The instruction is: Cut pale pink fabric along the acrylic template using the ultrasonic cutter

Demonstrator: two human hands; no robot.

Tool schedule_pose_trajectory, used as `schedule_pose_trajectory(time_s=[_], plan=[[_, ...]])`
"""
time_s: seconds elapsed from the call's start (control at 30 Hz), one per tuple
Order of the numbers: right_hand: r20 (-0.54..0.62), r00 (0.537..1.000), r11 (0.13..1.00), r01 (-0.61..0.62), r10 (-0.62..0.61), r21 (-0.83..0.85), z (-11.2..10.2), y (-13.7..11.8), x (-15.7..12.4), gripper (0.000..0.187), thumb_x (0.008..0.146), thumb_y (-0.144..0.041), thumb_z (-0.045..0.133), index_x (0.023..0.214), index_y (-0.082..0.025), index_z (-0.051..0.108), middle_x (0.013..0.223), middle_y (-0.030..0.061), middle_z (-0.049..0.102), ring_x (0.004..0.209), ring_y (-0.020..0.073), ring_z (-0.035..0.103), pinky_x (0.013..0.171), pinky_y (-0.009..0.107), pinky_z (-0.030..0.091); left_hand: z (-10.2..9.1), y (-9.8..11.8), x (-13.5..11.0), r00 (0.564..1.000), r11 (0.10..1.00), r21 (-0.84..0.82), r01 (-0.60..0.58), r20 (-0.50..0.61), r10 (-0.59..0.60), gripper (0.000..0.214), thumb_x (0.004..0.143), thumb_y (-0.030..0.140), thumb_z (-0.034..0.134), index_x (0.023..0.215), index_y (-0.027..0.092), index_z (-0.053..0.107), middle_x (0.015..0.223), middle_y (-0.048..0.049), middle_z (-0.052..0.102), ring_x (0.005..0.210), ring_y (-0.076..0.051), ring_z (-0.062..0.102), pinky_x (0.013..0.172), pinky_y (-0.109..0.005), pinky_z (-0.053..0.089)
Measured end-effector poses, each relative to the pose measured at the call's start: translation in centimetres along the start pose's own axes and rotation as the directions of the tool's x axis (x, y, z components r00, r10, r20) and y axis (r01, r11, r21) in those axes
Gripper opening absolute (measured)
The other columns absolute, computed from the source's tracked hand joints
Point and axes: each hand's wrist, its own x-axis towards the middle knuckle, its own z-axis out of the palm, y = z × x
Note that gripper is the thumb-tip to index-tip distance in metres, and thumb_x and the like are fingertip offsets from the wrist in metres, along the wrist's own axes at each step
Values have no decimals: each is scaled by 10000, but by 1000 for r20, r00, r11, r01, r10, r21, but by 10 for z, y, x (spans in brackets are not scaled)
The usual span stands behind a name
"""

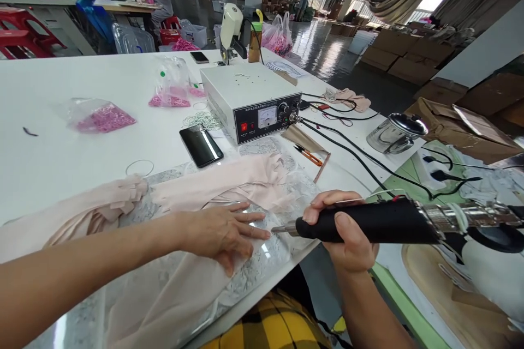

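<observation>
Pale pink fabric (229,182) lies bunched along the near edge of the white table (61,158), spread over a clear, speckled sheet (262,259) that covers this part of the top. We see our left hand (223,234) lying flat on the cloth, palm down, fingers stretched out and slightly apart, pointing right. Our right hand (347,229) is closed round a black-handled tool (368,222), thumb on the near side and fingers curled over the top. The tool lies nearly level, and its thin metal tip (282,229) sits just beside the left fingertips, at the edge of the fabric; we cannot tell whether the tip touches the cloth. A shiny metal section and black cables run from the tool's right end. Farther back stands a white control box (245,92) with a dial, a red switch and knobs on its dark front, and cables lead from it to the right. A black phone (201,145) lies just left of the box, with a coil of white cord (202,119) behind it. Two clear bags of pink beads (102,117) rest farther left, well apart from the hands. Orange-handled snips (308,155) lie right of the fabric, and a steel pot (395,133) stands near the right edge
</observation>
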Motion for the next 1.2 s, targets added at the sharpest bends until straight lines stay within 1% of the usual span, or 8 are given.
schedule_pose_trajectory(time_s=[0.17,0.27,0.43,0.6,0.77,0.87,1.0,1.2], plan=[[-3,1000,999,-31,31,10,-2,-1,0,134,824,-302,627,885,-197,685,778,24,645,547,162,623,549,347,532,7,-4,-2,988,999,-5,-52,-147,51,296,670,349,925,881,272,732,1449,37,580,1455,-298,405,1241,-459,250],[-34,997,998,-64,65,25,-1,-3,0,142,798,-297,623,863,-191,691,778,29,638,534,157,612,533,348,527,12,-8,-2,981,997,-29,-66,-183,60,305,643,338,941,861,285,733,1435,53,593,1451,-275,416,1237,-432,252],[-88,995,998,-51,55,42,3,-11,-5,169,745,-305,610,829,-180,688,756,26,609,478,140,566,476,338,498,11,-8,1,995,994,-103,-23,-101,13,211,709,302,910,808,290,724,1465,74,562,1484,-264,358,1250,-443,205],[-19,997,994,-75,77,73,9,-23,-16,187,768,-330,632,874,-183,679,786,28,605,500,138,568,487,345,519,8,-5,4,998,990,-131,50,-32,-55,191,729,272,897,741,287,707,1478,109,537,1491,-269,341,1262,-460,151],[39,995,995,-97,96,29,11,-24,-23,180,819,-348,637,924,-204,664,820,31,592,540,147,577,539,376,549,14,-9,3,991,993,-118,-22,-133,6,241,671,306,932,740,282,703,1454,84,569,1465,-286,395,1246,-455,222],[48,994,995,-100,99,18,11,-23,-24,170,827,-339,626,926,-205,661,824,36,596,549,152,579,547,387,555,18,-11,2,978,979,-200,-50,-208,7,203,699,280,914,724,299,713,1418,114,599,1454,-260,416,1247,-426,218],[47,993,994,-109,108,24,10,-21,-25,169,823,-321,617,927,-198,666,832,36,597,558,150,585,557,385,558,18,-11,2,981,952,-307,-9,-186,-51,190,728,252,888,696,298,706,1405,139,602,1465,-249,392,1261,-423,147],[57,992,994,-112,112,3,11,-21,-25,162,842,-349,621,916,-209,655,825,28,583,544,145,573,563,386,560,16,-10,2,983,957,-288,-23,-182,-31,197,740,243,881,685,281,696,1418,130,593,1471,-259,378,1258,-461,140]])
